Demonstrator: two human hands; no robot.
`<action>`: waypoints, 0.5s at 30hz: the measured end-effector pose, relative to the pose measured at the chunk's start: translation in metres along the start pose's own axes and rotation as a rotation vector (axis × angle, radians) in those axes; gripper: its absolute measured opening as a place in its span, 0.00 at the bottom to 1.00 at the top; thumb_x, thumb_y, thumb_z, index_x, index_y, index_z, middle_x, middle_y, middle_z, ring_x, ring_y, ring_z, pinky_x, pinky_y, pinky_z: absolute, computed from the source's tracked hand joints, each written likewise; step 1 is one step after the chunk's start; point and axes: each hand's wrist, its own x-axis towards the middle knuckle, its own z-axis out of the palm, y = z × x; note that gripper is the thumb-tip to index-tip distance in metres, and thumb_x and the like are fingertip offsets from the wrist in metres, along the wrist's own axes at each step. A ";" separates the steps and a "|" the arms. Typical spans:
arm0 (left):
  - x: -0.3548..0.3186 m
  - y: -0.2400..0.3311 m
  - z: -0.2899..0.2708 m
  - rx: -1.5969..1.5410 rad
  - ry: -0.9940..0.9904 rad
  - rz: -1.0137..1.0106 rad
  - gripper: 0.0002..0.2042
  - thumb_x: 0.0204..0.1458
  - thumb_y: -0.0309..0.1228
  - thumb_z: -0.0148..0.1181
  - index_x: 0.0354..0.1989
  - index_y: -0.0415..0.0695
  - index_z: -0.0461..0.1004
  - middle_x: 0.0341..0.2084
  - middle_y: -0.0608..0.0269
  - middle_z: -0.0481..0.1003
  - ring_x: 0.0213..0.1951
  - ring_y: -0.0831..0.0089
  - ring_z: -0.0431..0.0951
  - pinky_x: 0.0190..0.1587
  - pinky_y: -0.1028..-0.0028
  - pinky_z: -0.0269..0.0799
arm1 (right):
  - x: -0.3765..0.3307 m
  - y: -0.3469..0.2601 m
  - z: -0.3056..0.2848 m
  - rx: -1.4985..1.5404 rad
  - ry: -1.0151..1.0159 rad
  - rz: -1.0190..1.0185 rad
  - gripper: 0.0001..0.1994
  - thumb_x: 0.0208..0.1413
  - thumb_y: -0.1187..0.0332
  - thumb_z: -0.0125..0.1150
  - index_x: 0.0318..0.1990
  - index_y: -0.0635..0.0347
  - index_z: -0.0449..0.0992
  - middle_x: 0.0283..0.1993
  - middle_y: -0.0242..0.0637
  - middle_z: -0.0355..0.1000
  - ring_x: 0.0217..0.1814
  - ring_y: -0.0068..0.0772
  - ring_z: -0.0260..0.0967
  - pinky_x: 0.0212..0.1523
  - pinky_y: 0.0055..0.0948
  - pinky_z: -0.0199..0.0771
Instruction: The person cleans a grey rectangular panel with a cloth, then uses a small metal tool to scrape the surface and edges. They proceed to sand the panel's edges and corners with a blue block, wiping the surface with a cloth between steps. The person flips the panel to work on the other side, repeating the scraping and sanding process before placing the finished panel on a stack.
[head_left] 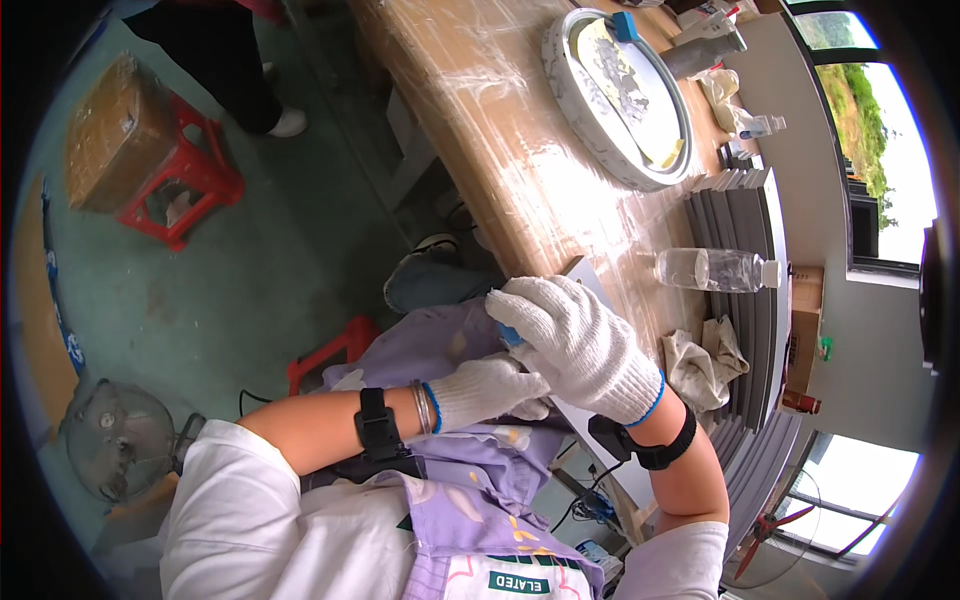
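Observation:
Both my hands wear white knitted gloves with blue cuffs. My right hand [580, 345] lies over the near edge of the table, its fingers curled down round a small blue block [511, 336]; only a sliver of the block shows. Under that hand is a flat grey panel [582, 272] with a pale edge, mostly covered by the glove. My left hand [487, 392] is just below and left of the right one, at the panel's near side. Its fingers are curled in and appear to hold the panel's edge, though their tips are partly hidden.
A round white tray [560, 95] with a stained yellow sheet and another blue block stands on the film-covered table [480, 90]. To the right are a clear bottle [710, 270], a crumpled cloth [700, 365] and stacked grey panels [745, 230]. A red stool [215, 165] bears a carton; a person stands nearby.

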 end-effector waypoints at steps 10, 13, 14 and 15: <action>-0.007 0.011 0.002 0.043 -0.005 0.010 0.16 0.67 0.38 0.47 0.53 0.39 0.70 0.41 0.58 0.81 0.43 0.72 0.83 0.45 0.76 0.78 | -0.001 0.001 0.003 -0.045 0.043 -0.044 0.26 0.43 0.71 0.66 0.55 0.57 0.73 0.54 0.42 0.71 0.53 0.47 0.71 0.54 0.39 0.73; -0.006 0.011 -0.001 0.171 -0.019 -0.007 0.16 0.67 0.38 0.47 0.53 0.39 0.70 0.43 0.57 0.80 0.43 0.71 0.83 0.45 0.75 0.78 | -0.002 0.001 0.002 -0.019 0.020 -0.066 0.26 0.43 0.71 0.66 0.55 0.57 0.73 0.54 0.42 0.71 0.54 0.48 0.71 0.54 0.39 0.73; -0.003 0.005 -0.002 0.321 -0.015 0.063 0.17 0.67 0.38 0.48 0.54 0.38 0.70 0.43 0.56 0.80 0.43 0.71 0.83 0.45 0.75 0.79 | -0.003 0.000 0.001 -0.013 -0.007 -0.072 0.26 0.43 0.71 0.66 0.55 0.57 0.73 0.54 0.42 0.71 0.54 0.48 0.71 0.54 0.39 0.73; -0.001 -0.001 -0.004 0.471 0.001 0.132 0.17 0.67 0.38 0.48 0.54 0.38 0.70 0.44 0.56 0.80 0.43 0.71 0.83 0.45 0.75 0.79 | -0.001 -0.002 0.004 -0.042 -0.006 -0.073 0.26 0.43 0.71 0.66 0.54 0.57 0.74 0.54 0.42 0.71 0.53 0.48 0.72 0.54 0.40 0.73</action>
